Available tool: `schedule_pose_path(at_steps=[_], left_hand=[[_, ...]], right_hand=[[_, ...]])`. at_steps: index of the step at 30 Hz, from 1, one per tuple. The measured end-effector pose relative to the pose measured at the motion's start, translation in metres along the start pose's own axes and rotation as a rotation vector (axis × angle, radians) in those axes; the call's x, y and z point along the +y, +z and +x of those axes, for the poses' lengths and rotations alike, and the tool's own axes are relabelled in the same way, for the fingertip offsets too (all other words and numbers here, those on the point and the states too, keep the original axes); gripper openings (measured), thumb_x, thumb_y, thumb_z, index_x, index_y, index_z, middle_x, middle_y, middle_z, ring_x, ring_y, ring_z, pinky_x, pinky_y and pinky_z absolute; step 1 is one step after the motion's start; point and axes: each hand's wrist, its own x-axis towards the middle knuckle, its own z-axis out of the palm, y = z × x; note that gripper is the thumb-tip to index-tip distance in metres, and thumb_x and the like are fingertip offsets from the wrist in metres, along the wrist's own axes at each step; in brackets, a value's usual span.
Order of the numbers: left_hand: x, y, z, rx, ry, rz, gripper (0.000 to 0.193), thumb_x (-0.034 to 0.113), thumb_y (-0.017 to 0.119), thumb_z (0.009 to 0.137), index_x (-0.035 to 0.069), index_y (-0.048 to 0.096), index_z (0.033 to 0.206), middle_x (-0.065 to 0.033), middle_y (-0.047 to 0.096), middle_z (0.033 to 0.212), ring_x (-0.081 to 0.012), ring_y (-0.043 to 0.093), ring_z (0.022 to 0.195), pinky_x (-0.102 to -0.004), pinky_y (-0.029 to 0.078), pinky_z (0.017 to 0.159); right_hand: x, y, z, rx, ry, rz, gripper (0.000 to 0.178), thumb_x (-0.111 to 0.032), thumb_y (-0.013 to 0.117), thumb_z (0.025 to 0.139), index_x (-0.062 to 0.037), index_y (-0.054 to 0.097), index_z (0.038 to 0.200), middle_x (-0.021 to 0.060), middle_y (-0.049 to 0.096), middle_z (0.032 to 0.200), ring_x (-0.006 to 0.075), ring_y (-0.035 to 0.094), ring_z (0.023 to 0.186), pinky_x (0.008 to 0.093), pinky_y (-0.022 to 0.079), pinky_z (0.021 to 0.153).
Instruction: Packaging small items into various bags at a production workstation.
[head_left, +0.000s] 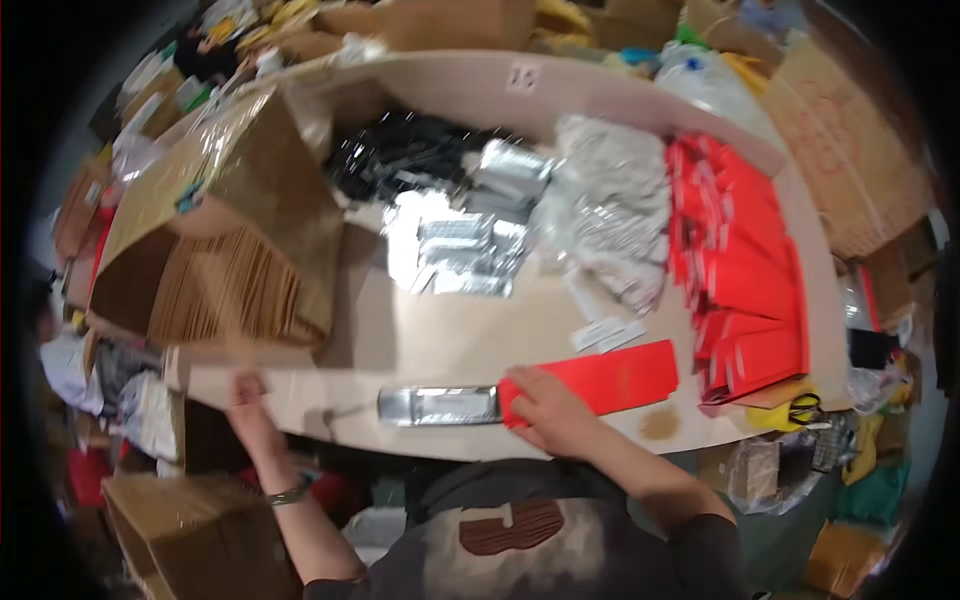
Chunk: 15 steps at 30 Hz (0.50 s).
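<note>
My right hand (548, 412) grips the near left end of a long red paper sleeve (625, 378) lying on the table, fingers bent over it. Against that end lies a slim silver and black packet (438, 406) in shiny clear wrap; whether it reaches inside the sleeve is hidden by my fingers. My left hand (255, 412), smeared by motion, is at the table's front left edge. From its closed fingers a blurred flat brown strip (225, 305) points up toward an open cardboard box (300, 170) packed with rows of brown card pieces (215, 290).
Along the back of the table (360, 310) lie black plastic-wrapped items (400, 150), silver packets (470, 250) and a clear bag of grey pieces (615, 195). Red sleeves (745, 270) are heaped at the right, near black-handled scissors (803, 408). A raised rim (590, 85) borders the table.
</note>
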Motion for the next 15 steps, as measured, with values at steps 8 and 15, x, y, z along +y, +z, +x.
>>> schedule_pose_path(at_steps=[8, 15], left_hand=[[0.022, 0.058, -0.061, -0.718, -0.120, 0.624, 0.006, 0.000, 0.068, 0.088, -0.003, 0.065, 0.092, -0.0043, 0.066, 0.083, -0.0133, 0.060, 0.068, -0.0249, 0.050, 0.069], [0.003, 0.168, -0.126, -0.635, 0.454, 0.541, 0.028, 0.007, 0.078, 0.074, 0.005, 0.069, 0.100, -0.0178, 0.058, 0.116, -0.0343, 0.058, 0.106, -0.0401, 0.048, 0.091]], right_hand=[[0.002, 0.002, 0.011, -0.075, 0.006, 0.025, 0.030, -0.018, 0.077, 0.075, -0.0012, 0.060, 0.093, 0.0213, 0.052, 0.135, 0.0413, 0.048, 0.125, 0.0492, 0.041, 0.105], [-0.014, 0.016, 0.022, -0.019, 0.103, -0.069, 0.033, -0.022, 0.075, 0.075, -0.0025, 0.063, 0.098, 0.0235, 0.056, 0.124, 0.0405, 0.054, 0.117, 0.0492, 0.046, 0.096]])
